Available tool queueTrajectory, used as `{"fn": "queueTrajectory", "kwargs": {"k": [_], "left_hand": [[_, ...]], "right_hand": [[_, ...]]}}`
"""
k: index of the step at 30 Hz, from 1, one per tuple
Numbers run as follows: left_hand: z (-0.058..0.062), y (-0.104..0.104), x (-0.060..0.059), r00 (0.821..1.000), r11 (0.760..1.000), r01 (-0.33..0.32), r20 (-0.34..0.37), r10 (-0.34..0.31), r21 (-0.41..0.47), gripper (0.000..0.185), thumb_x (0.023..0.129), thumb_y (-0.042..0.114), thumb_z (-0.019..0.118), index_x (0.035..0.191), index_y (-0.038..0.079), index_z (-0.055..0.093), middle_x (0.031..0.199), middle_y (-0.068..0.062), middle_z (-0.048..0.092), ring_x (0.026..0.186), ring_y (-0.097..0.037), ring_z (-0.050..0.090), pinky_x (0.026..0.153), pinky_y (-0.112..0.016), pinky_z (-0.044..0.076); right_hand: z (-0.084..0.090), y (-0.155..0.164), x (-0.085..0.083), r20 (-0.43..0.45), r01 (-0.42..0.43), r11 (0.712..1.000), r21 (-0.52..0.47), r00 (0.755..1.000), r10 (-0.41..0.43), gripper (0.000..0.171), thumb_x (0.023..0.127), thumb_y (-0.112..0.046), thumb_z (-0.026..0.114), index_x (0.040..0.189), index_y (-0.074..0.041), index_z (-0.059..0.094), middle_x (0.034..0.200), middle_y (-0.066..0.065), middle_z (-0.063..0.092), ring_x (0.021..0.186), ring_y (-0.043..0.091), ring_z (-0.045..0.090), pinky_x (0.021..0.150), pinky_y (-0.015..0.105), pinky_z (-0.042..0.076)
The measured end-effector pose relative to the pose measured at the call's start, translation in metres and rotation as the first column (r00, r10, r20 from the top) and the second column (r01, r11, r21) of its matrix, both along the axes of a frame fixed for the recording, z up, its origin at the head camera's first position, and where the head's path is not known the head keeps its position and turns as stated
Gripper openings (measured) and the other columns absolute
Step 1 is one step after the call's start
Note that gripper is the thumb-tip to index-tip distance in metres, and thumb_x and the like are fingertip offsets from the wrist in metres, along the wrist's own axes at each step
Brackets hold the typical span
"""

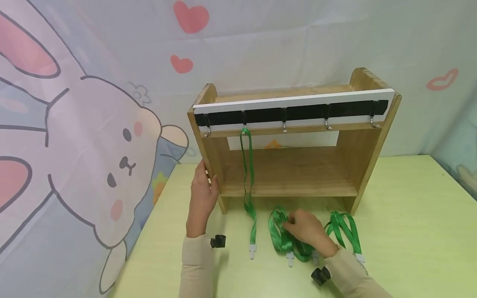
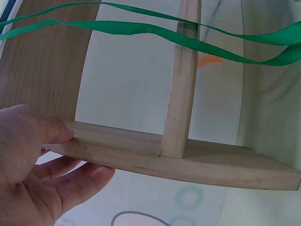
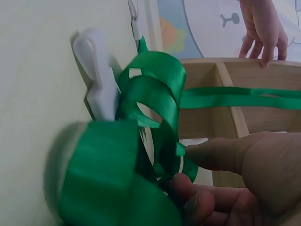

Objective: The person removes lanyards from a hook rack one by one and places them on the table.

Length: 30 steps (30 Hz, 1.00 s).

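My left hand [image 1: 203, 190] grips the left side panel of a wooden shelf rack [image 1: 294, 192]. In the left wrist view its thumb lies on one face of the side panel [image 2: 122, 153], with the fingers on the other. One green lanyard [image 1: 251, 165] hangs from the second hook from the left, its white clip [image 1: 252, 249] low near the table. My right hand [image 1: 307, 227] is over bundled green lanyards [image 1: 276, 236] in front of the rack. In the right wrist view its thumb and index finger pinch a folded green lanyard [image 3: 176, 148]. The palm hides part of the bundle.
Another looped green lanyard [image 1: 350, 231] lies right of my right hand. A white rail with a black strip [image 1: 305, 112] crosses the rack's front, carrying several metal hooks [image 1: 285, 126]. Behind the pale table [image 1: 413, 231] hangs a cloth with a cartoon rabbit [image 1: 100, 149].
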<state>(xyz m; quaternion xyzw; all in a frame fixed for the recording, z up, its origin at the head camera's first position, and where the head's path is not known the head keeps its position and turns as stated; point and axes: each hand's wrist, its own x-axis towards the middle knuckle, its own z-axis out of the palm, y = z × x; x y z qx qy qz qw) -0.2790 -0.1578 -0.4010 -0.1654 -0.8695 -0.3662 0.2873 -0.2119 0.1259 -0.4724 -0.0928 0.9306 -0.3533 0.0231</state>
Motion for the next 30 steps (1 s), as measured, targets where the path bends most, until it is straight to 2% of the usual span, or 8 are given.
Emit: {"fn": "queueTrajectory", "kwargs": {"k": [5, 11, 15, 19, 23, 25, 30], "left_hand": [[0.001, -0.001, 0.0, 1.0, 1.0, -0.006, 0.003, 0.006, 0.002, 0.054, 0.1, -0.004, 0.055, 0.147, -0.013, 0.031, 0.123, -0.029, 0.051, 0.099, -0.04, 0.06, 0.073, -0.045, 0.059], [0.0, -0.001, 0.0, 1.0, 1.0, -0.008, 0.015, 0.008, 0.009, 0.055, 0.1, -0.002, 0.055, 0.148, -0.012, 0.031, 0.125, -0.029, 0.051, 0.101, -0.039, 0.061, 0.073, -0.045, 0.06], [-0.001, 0.001, -0.001, 1.0, 1.0, -0.008, 0.015, 0.007, 0.012, 0.055, 0.1, -0.003, 0.056, 0.148, -0.011, 0.031, 0.125, -0.029, 0.051, 0.101, -0.039, 0.061, 0.073, -0.045, 0.06], [0.0, 0.001, -0.002, 1.0, 1.0, -0.01, 0.007, 0.009, 0.011, 0.054, 0.1, -0.003, 0.056, 0.148, -0.011, 0.031, 0.124, -0.029, 0.051, 0.1, -0.039, 0.061, 0.073, -0.044, 0.06], [0.001, 0.0, -0.002, 1.0, 1.0, -0.011, 0.006, 0.011, 0.014, 0.053, 0.1, -0.003, 0.055, 0.147, -0.011, 0.032, 0.124, -0.028, 0.051, 0.1, -0.039, 0.061, 0.073, -0.044, 0.06], [0.001, 0.0, -0.002, 1.0, 1.0, -0.008, 0.009, 0.008, 0.02, 0.053, 0.1, -0.004, 0.055, 0.146, -0.011, 0.032, 0.124, -0.028, 0.052, 0.1, -0.039, 0.061, 0.073, -0.044, 0.06], [0.0, 0.0, -0.001, 1.0, 1.0, -0.003, 0.019, 0.003, 0.023, 0.052, 0.1, -0.003, 0.055, 0.146, -0.011, 0.033, 0.124, -0.028, 0.052, 0.101, -0.038, 0.061, 0.074, -0.044, 0.06]], "right_hand": [[0.001, 0.004, -0.003, -0.014, 0.018, 1.0, -0.019, 1.0, -0.018, 0.02, 0.094, -0.018, 0.069, 0.077, -0.008, 0.073, 0.066, -0.003, 0.06, 0.05, 0.011, 0.046, 0.046, 0.026, 0.038], [0.0, 0.009, -0.008, 0.003, 0.02, 0.999, -0.025, 1.0, -0.02, 0.022, 0.096, -0.02, 0.068, 0.08, -0.006, 0.074, 0.057, -0.003, 0.053, 0.046, 0.01, 0.042, 0.044, 0.024, 0.036], [0.006, 0.017, -0.008, -0.011, 0.02, 0.999, -0.027, 1.0, -0.02, 0.023, 0.097, -0.019, 0.066, 0.085, -0.002, 0.076, 0.053, -0.004, 0.051, 0.044, 0.009, 0.041, 0.042, 0.023, 0.034], [0.025, 0.026, -0.007, -0.036, -0.025, 0.998, -0.053, 0.999, 0.023, 0.025, 0.098, -0.02, 0.065, 0.089, 0.0, 0.076, 0.059, -0.002, 0.054, 0.048, 0.009, 0.039, 0.045, 0.024, 0.033], [0.05, 0.034, -0.003, -0.07, -0.117, 0.989, -0.09, 0.991, 0.111, 0.025, 0.1, -0.022, 0.064, 0.099, 0.001, 0.075, 0.074, 0.0, 0.065, 0.056, 0.012, 0.051, 0.05, 0.029, 0.043], [0.061, 0.037, -0.001, -0.078, -0.147, 0.983, -0.109, 0.987, 0.139, 0.025, 0.1, -0.022, 0.063, 0.102, 0.0, 0.074, 0.075, -0.001, 0.065, 0.058, 0.013, 0.056, 0.051, 0.029, 0.045], [0.083, 0.037, 0.006, -0.122, -0.147, 0.98, -0.132, 0.984, 0.131, 0.026, 0.101, -0.021, 0.063, 0.11, 0.001, 0.073, 0.08, -0.002, 0.066, 0.061, 0.014, 0.059, 0.053, 0.029, 0.047]]}}
